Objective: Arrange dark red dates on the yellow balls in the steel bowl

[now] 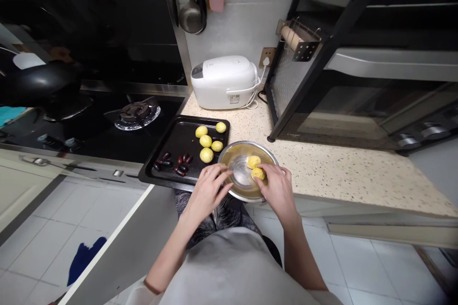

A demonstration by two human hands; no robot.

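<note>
A round metal bowl (239, 171) sits at the counter's front edge with two yellow potato-like pieces in it. My right hand (277, 188) reaches over the bowl's right rim, its fingers closed on the nearer yellow piece (258, 173). The other yellow piece (254, 162) lies just behind it. Over the left rim is my left hand (211, 185), fingers apart and curved, holding nothing. Left of the bowl, a black baking tray (179, 135) carries several yellow pieces (205, 141) and several small dark red, date-like fruits (182, 168).
Behind the tray stands a white rice cooker (227, 80) with its cord at the right. A gas burner (135, 111) and a wok (39, 83) are on the left. At the right, a black rack (304, 99) holds an oven. Below the tray, a cabinet door (139, 238) stands open.
</note>
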